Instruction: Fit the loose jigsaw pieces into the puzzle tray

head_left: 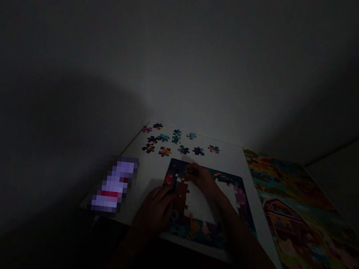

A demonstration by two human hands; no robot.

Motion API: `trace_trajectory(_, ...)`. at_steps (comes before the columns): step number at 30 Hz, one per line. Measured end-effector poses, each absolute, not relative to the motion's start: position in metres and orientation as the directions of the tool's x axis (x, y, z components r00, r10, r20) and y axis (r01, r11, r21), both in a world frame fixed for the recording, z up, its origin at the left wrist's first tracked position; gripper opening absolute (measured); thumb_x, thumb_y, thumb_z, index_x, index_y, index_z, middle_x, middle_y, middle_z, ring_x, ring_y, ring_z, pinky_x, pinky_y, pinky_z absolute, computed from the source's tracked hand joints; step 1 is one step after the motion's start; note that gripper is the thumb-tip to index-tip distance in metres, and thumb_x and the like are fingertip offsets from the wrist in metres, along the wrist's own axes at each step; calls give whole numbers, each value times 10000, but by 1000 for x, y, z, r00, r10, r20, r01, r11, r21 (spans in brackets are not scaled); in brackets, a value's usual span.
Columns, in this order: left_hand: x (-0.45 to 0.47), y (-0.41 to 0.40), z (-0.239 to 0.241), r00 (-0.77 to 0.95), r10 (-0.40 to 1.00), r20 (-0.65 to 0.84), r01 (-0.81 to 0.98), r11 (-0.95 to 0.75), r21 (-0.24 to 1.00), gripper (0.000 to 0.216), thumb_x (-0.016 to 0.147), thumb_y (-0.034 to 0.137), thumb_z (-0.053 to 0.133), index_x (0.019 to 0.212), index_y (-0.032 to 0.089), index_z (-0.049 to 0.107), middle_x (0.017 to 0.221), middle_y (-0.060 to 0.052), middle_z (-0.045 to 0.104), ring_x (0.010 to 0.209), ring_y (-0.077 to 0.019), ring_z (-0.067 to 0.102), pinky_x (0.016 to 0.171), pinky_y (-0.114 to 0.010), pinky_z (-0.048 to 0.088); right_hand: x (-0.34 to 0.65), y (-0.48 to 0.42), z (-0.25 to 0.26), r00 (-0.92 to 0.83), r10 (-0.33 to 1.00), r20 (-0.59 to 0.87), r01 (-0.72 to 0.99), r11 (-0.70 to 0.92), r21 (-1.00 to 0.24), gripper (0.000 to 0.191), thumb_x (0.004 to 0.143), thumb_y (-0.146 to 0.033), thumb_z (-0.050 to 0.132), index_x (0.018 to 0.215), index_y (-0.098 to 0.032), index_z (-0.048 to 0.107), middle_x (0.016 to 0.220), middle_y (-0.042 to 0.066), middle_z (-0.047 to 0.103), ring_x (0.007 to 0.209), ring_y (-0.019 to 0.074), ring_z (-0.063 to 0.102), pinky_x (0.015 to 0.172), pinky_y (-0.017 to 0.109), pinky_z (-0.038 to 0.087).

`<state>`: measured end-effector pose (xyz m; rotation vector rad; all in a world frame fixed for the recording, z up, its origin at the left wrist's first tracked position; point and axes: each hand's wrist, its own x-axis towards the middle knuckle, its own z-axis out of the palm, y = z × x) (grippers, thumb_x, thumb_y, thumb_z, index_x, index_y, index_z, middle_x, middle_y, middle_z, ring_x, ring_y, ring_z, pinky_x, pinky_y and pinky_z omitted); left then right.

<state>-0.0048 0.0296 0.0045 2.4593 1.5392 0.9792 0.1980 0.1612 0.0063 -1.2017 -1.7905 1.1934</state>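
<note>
A partly filled jigsaw puzzle with a dark blue, sea-coloured border lies on the white table, with a pale gap in its middle. My right hand reaches over its upper left part, fingertips pinched on a small dark puzzle piece that they mostly cover. Across the puzzle's left edge rests my left hand, its fingers stretched out beside a brown section and holding nothing visible. Several loose puzzle pieces are scattered beyond the puzzle, towards the back left.
The scene is dim. A lit, pixelated phone-like object lies at the table's left side. To the right is a large colourful farm picture. A pale wall rises behind the white table.
</note>
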Motion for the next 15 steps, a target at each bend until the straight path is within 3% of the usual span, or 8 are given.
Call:
trace_trajectory(5,-5,29,9,306,829,468,784,-498,370,323,921,160,445,1163,207,654,1277,-86,619,1160,-241,567,980,-445,514,198,161,2,-340,939,48,161,108,-981,293,764,-338,667,1019,-200,625,859,20,696,759,172,660,772,335,529)
trace_trajectory(15,-3,29,8,295,850,436,798,-471,377,312,926,155,440,1157,198,646,1273,-87,612,1169,-245,548,987,-455,499,192,148,14,-410,909,79,457,280,-844,280,835,-184,599,1104,-209,671,1040,65,704,931,201,659,838,339,507)
